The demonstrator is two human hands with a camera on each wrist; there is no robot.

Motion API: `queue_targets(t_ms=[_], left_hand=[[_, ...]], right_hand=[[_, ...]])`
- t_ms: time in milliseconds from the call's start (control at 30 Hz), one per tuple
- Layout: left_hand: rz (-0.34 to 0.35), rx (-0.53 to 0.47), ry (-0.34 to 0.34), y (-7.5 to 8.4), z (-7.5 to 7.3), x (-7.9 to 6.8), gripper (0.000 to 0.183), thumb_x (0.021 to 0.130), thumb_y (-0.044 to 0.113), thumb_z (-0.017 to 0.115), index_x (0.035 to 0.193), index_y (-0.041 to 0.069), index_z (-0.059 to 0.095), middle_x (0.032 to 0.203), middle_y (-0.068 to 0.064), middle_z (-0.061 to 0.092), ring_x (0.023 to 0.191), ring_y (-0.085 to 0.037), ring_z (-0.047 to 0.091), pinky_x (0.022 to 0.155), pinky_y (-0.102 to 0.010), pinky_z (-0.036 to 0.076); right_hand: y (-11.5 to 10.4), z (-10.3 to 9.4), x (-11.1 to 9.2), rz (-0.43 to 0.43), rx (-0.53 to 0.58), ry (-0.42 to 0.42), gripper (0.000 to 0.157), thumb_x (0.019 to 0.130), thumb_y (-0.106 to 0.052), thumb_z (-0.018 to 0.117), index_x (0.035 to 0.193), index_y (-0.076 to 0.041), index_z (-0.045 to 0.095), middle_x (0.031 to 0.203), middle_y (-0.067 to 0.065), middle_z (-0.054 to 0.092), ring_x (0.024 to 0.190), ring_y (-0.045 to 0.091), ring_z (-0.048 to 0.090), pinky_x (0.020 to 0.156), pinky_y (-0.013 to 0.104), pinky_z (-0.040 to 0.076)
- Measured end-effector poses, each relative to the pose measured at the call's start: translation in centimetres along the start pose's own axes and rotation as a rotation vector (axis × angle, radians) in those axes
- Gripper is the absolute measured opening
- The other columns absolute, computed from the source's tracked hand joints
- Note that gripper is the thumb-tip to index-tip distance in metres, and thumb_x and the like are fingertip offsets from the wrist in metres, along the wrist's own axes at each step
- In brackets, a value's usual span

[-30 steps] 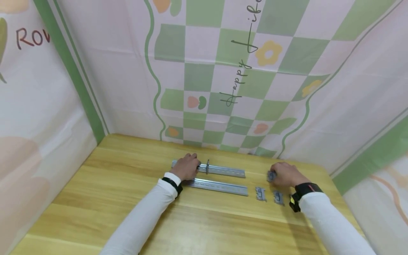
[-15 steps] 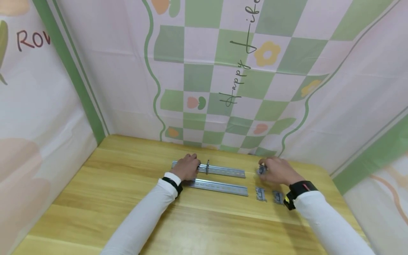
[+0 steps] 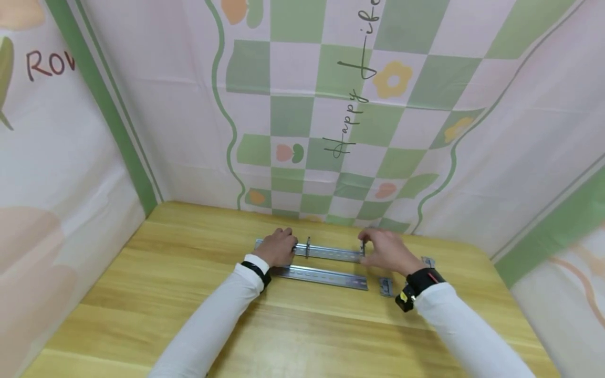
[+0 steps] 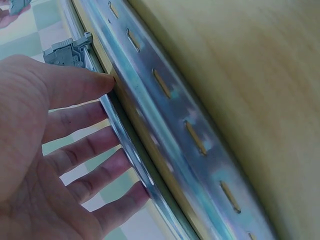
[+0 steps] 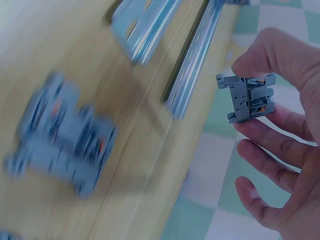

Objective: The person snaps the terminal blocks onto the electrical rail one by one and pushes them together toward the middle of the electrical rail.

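In the head view my left hand [image 3: 279,248] holds the far slotted metal DIN rail [image 3: 336,254], thumb and fingertips at its edges in the left wrist view. Just right of that hand, a grey terminal block [image 4: 66,52] stands upright across the rail. My right hand [image 3: 387,251] pinches another grey terminal block [image 5: 250,97] between thumb and index finger, at the right end of the far rail in the head view. Its other fingers are spread. A second DIN rail [image 3: 326,277] lies nearer, roughly parallel.
One loose terminal block [image 3: 386,286] lies right of the near rail. Another terminal block [image 3: 427,261] shows partly behind the right wrist. A patterned cloth [image 3: 293,115] hangs along the wooden table's [image 3: 302,336] back edge.
My right hand has moved left with its terminal block, from the table's right side to the far rail's right end. The left hand stays on the rail.
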State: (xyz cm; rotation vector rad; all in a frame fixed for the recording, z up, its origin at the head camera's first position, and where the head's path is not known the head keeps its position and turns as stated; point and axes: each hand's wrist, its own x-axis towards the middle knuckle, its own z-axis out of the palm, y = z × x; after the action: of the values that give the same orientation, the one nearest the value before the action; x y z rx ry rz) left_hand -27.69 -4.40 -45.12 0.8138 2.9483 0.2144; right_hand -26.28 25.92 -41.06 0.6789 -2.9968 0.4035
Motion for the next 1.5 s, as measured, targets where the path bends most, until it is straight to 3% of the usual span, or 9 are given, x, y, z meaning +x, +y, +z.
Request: queue_targets(t_ms=[367, 633, 767, 1000, 1233, 1500], left_hand=[[0.012, -0.007, 0.005, 0.6, -0.3, 0.7, 0.026, 0.086, 0.025, 0.058, 0.111, 0.016, 0.062, 0.107, -0.002, 0.050, 0.101, -0.022, 0.048, 0.073, -0.031, 0.046], [0.032, -0.004, 0.014, 1.2, -0.8, 1.1, 0.026, 0.086, 0.024, 0.059, 0.110, 0.015, 0.063, 0.107, -0.002, 0.050, 0.101, -0.023, 0.049, 0.073, -0.032, 0.047], [0.042, 0.002, 0.039, 1.2, -0.8, 1.4, 0.023, 0.086, 0.024, 0.060, 0.107, 0.015, 0.063, 0.106, -0.003, 0.051, 0.099, -0.023, 0.049, 0.072, -0.033, 0.047], [0.031, 0.004, 0.087, 0.6, -0.4, 0.9, 0.018, 0.084, 0.022, 0.060, 0.099, 0.015, 0.065, 0.101, -0.003, 0.051, 0.094, -0.024, 0.049, 0.069, -0.033, 0.047], [0.014, -0.010, 0.092, 0.2, -0.2, -0.4, 0.014, 0.083, 0.021, 0.061, 0.094, 0.015, 0.065, 0.099, -0.004, 0.051, 0.092, -0.025, 0.049, 0.067, -0.036, 0.047], [0.018, -0.015, 0.115, 0.6, 0.2, -0.2, 0.011, 0.080, 0.020, 0.063, 0.090, 0.016, 0.065, 0.096, -0.002, 0.049, 0.090, -0.024, 0.049, 0.065, -0.037, 0.047]], right_hand=[[-2.8, 1.3, 2.4, -0.018, 0.217, -0.041, 0.059, 0.067, -0.024, 0.077, 0.119, -0.005, 0.056, 0.114, 0.008, 0.059, 0.106, 0.029, 0.053, 0.089, 0.043, 0.042], [-4.0, 2.1, 4.0, 0.041, 0.402, -0.077, 0.060, 0.069, -0.024, 0.077, 0.122, -0.007, 0.055, 0.118, 0.003, 0.057, 0.111, 0.027, 0.050, 0.090, 0.043, 0.041], [-4.5, 2.5, 5.0, 0.056, 0.431, -0.093, 0.058, 0.070, -0.022, 0.076, 0.122, -0.008, 0.056, 0.118, 0.002, 0.058, 0.109, 0.025, 0.051, 0.089, 0.040, 0.042], [-5.5, 4.0, 6.3, -0.017, 0.456, -0.092, 0.055, 0.068, -0.017, 0.076, 0.118, -0.003, 0.057, 0.112, 0.006, 0.059, 0.102, 0.022, 0.054, 0.086, 0.033, 0.043], [-6.4, 5.1, 6.5, -0.023, 0.477, -0.144, 0.057, 0.070, -0.018, 0.075, 0.121, -0.001, 0.055, 0.113, 0.007, 0.058, 0.103, 0.021, 0.053, 0.086, 0.033, 0.043], [-5.9, 5.4, 6.6, -0.064, 0.439, -0.155, 0.049, 0.069, -0.018, 0.076, 0.113, -0.005, 0.059, 0.105, 0.003, 0.060, 0.097, 0.020, 0.055, 0.083, 0.032, 0.044]])
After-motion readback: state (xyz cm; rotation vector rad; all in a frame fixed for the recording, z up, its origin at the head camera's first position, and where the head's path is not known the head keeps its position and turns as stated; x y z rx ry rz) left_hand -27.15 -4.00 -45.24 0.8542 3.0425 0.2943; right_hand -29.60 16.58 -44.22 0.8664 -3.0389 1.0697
